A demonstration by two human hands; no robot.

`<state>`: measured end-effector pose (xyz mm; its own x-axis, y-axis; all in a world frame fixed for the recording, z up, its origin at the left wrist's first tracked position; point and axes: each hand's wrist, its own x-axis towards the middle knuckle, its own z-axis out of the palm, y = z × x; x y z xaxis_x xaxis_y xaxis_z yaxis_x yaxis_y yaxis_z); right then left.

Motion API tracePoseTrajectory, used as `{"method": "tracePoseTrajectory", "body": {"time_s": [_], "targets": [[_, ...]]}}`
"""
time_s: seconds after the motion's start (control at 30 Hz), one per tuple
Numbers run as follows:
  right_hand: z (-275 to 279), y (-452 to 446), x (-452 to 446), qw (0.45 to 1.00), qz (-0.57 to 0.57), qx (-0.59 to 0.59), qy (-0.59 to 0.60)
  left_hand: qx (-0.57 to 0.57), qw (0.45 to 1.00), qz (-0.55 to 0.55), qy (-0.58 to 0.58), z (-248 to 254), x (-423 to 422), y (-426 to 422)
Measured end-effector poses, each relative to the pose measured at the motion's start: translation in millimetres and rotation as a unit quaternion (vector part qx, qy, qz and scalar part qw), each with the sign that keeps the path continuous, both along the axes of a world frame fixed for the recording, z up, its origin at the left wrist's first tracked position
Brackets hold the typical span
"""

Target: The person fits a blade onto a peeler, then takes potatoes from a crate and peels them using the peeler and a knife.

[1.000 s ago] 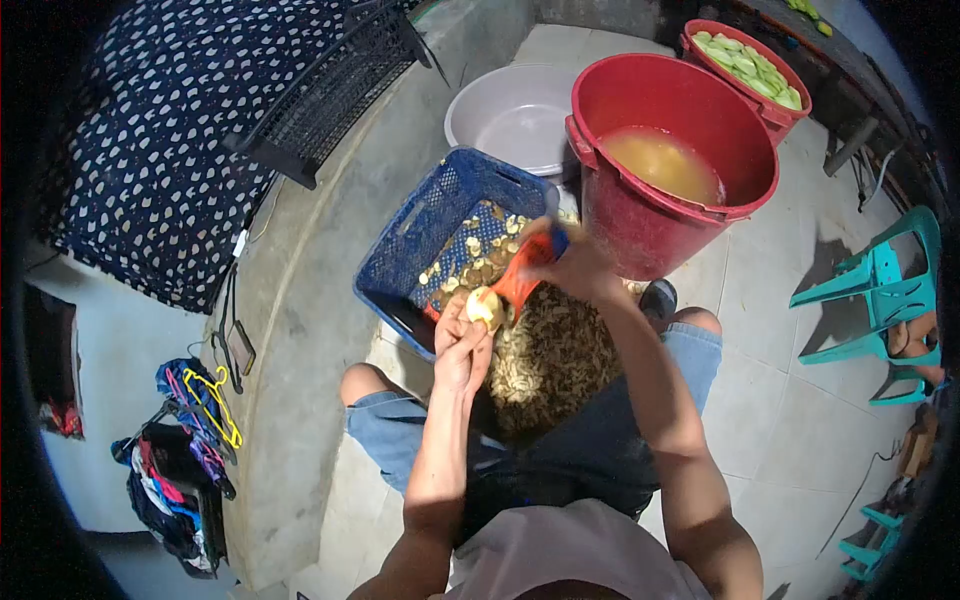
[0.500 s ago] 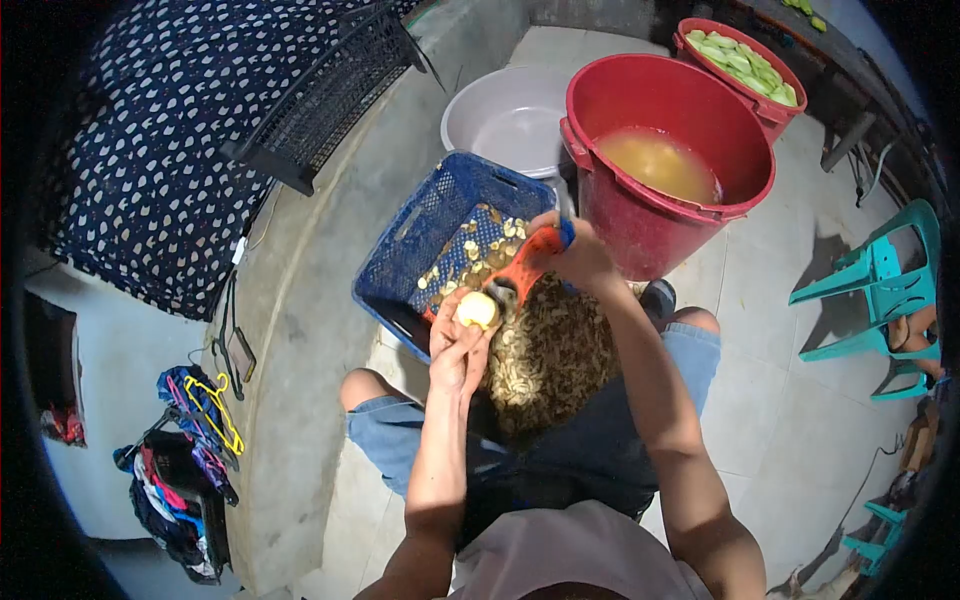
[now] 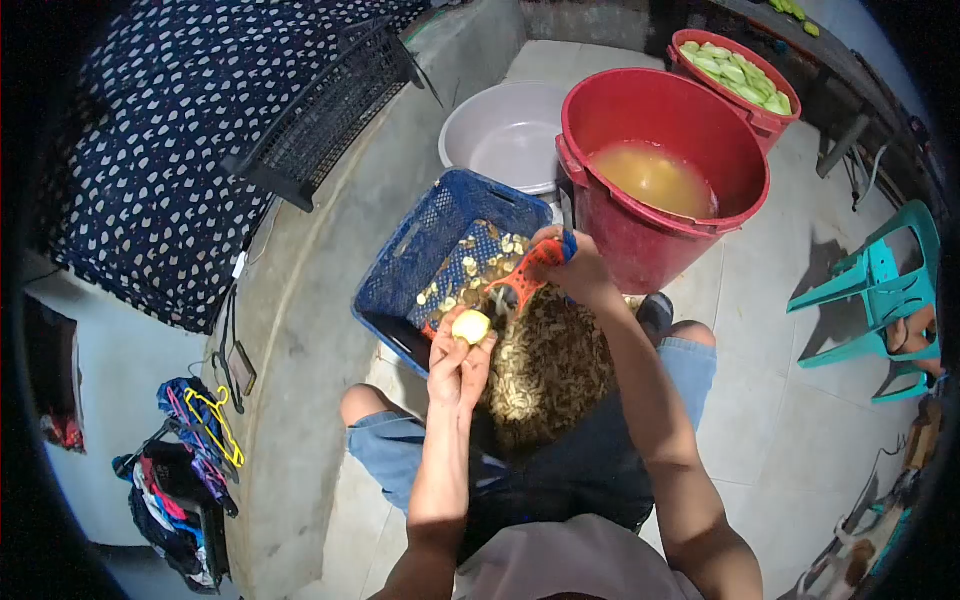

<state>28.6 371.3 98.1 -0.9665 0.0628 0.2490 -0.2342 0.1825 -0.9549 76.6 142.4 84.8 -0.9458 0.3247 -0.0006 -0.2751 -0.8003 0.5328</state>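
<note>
My left hand has its fingers wrapped around a pale yellow, peeled round fruit, whose kind I cannot make out. An orange peeler is gripped in my right hand, its working end just up and to the right of the fruit. Some blue shows at the handle, by my right fingers. Below both hands a heap of brownish-cream peelings lies between my legs. Behind my left hand stands a blue plastic crate, with small pale round pieces scattered on its bottom.
Beyond the crate is a whitish basin. A large red tub holds cloudy yellowish liquid; another red tub behind it is filled with pale green pieces. Green plastic chairs stand right, a concrete ledge left.
The peeler has shifted slightly away from the fruit, and the fruit has turned in my left hand, showing a smoother yellow side. The whole view has tilted a little.
</note>
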Motion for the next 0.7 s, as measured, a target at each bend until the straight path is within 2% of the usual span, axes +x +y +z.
{"method": "tracePoseTrajectory", "body": {"time_s": [0.03,0.07,0.1,0.17,0.2,0.23,0.27,0.4,0.47,0.57,0.6,0.67,0.7], "targets": [[3,-1,3,0.999,0.009,-0.035,-0.018,-0.002,1.000,0.001,-0.005,-3,3,0],[16,-10,13,0.998,0.005,0.013,0.061,0.003,1.000,-0.001,-0.008,-7,3,1],[12,-9,8,0.998,0.005,0.015,0.065,0.009,1.000,-0.005,-0.005,-9,-2,5],[-14,-10,3,0.999,-0.002,-0.013,0.044,-0.001,1.000,-0.012,-0.019,-11,1,5],[-26,-7,0,0.999,-0.002,-0.014,0.043,0.043,0.998,-0.008,-0.054,-18,1,6],[-27,0,-7,0.998,-0.012,-0.068,0.009,0.089,0.993,-0.005,-0.083,-15,-3,10],[-30,5,-12,0.992,-0.022,-0.123,-0.026,0.084,0.992,0.015,-0.096,-11,0,13],[-20,-5,-1,0.992,-0.003,-0.123,0.016,0.120,0.987,-0.003,-0.111,-10,0,13],[1,-17,12,0.995,-0.042,-0.050,0.079,0.102,0.989,0.012,-0.107,-7,2,18],[-26,-9,-4,0.991,-0.084,0.017,0.102,0.087,0.989,0.035,-0.111,-8,5,19],[-32,-4,-5,0.991,-0.083,0.017,0.104,0.122,0.988,0.008,-0.096,-10,2,14],[-29,4,-9,0.989,-0.079,-0.110,0.059,0.222,0.972,-0.022,-0.079,-6,-5,11],[-30,3,-9,0.989,-0.076,-0.110,0.062,0.222,0.972,-0.020,-0.075,-5,-7,9]]}}
